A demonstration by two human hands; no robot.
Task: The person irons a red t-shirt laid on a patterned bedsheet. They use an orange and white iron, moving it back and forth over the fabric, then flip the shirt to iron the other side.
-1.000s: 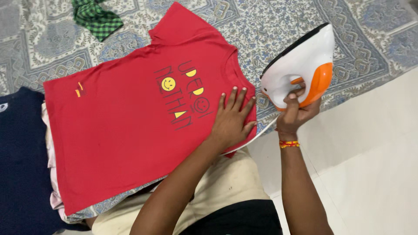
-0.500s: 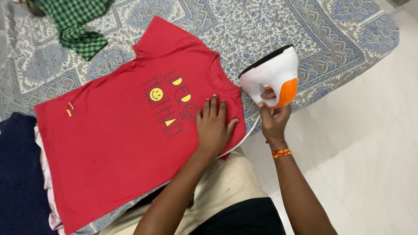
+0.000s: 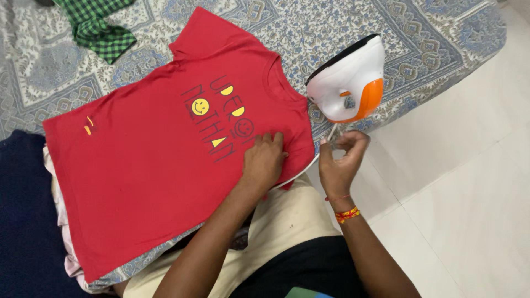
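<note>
A red T-shirt (image 3: 165, 160) with a yellow smiley print lies flat, front up, across a blue patterned bedspread (image 3: 386, 33) at the edge of a bed, its lower part overlapping a pale cloth beneath. The person's left hand (image 3: 264, 161) presses palm-down on the shirt's near side, just below the print, fingers loosely curled and closed on nothing. The right hand (image 3: 338, 164) hangs off the bed's edge, thumb and forefinger pinched in a narrow grip on the thin white cord (image 3: 329, 136) running up to a white-and-orange iron (image 3: 349, 81). The iron stands on its heel on the bedspread, just beside the shirt's collar, dark soleplate turned away from the fabric, with no hand on its handle.

The risk appears to lie in that cord: a tug from the pinching fingers could tip the unsupported iron, either soleplate-down onto the shirt or bedspread, where it might scorch, or off the nearby edge to the white tiled floor (image 3: 469, 193). A green checked cloth (image 3: 99, 27) lies at the far corner and a dark blue garment (image 3: 22, 221) sits left of the shirt, both well apart from the iron.
</note>
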